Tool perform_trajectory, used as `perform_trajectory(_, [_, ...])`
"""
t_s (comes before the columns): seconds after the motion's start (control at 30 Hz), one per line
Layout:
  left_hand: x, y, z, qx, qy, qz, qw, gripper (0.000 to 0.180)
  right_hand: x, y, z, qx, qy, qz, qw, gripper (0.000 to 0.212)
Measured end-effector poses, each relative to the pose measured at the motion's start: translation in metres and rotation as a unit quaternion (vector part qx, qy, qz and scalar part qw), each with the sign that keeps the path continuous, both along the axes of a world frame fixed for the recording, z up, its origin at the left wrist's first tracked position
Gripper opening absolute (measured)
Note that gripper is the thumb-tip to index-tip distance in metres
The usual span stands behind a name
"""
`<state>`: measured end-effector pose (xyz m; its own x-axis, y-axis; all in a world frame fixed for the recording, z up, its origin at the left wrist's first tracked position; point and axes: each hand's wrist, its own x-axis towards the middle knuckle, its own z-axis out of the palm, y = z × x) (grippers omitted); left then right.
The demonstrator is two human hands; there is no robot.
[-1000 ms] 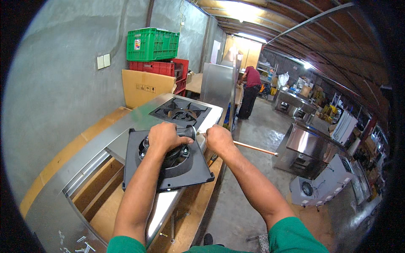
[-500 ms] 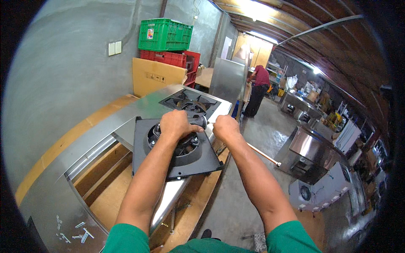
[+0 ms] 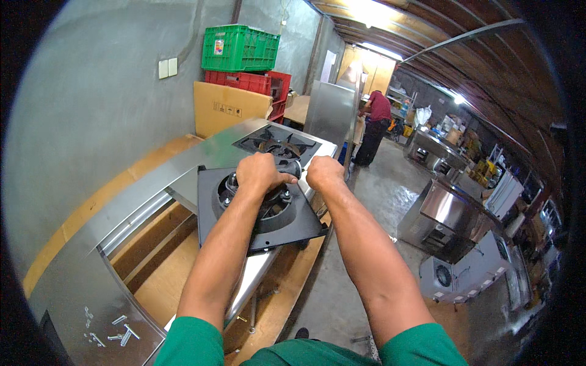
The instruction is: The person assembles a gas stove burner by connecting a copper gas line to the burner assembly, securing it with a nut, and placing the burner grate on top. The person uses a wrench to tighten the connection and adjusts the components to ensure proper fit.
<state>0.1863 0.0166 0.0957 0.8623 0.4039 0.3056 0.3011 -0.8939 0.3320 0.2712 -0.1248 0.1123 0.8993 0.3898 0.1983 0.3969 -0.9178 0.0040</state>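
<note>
A square black burner plate [image 3: 210, 201] with a round burner [image 3: 278, 210] lies across the steel counter's opening. My left hand [image 3: 257, 172] reaches over it, fingers wrapped around a dark, round-ended burner tube [image 3: 292, 168]. Right beside that tube's end, my right hand [image 3: 325, 172] is closed on a thin rod or pipe. Most of its length is hidden behind my right forearm, but a pale end [image 3: 392, 239] shows past it. Whether the rod touches the tube I cannot tell. Farther back sits another black burner [image 3: 276, 145], set into the counter.
Several screws [image 3: 126, 334] lie on the steel counter [image 3: 67, 311] at lower left. A cardboard box [image 3: 229, 108], red crates [image 3: 244, 80] and a green crate [image 3: 241, 49] are stacked by the wall. A person [image 3: 375, 125] bends over work farther back. Steel units [image 3: 436, 210] stand at right.
The rod has swung in behind my right forearm, so only its end shows now. Both hands stay at the tube, with the right wrist slightly turned. The view has shifted slightly.
</note>
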Motion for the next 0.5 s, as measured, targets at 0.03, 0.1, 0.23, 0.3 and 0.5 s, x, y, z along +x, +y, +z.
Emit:
perform_trajectory(0.03, [0.001,0.001,0.000,-0.003,-0.002,0.003,1.000,0.084,0.001,0.002,0.000,-0.002,0.001,-0.002,1.000,0.028])
perform_trajectory(0.1, [-0.003,0.001,-0.003,0.006,-0.033,-0.008,0.999,0.076,0.002,0.003,0.001,-0.007,0.005,0.001,1.000,0.029])
perform_trajectory(0.23, [-0.007,0.003,-0.007,0.014,-0.064,-0.028,0.997,0.069,-0.003,-0.005,0.006,-0.044,0.012,0.010,0.999,0.030])
perform_trajectory(0.3, [-0.006,0.003,-0.008,0.016,-0.071,-0.049,0.996,0.068,-0.001,-0.008,0.010,-0.073,0.008,0.016,0.997,0.031])
perform_trajectory(0.5, [-0.011,-0.002,-0.006,-0.001,-0.050,-0.035,0.998,0.068,-0.004,-0.001,0.009,-0.067,0.021,-0.022,0.997,0.033])
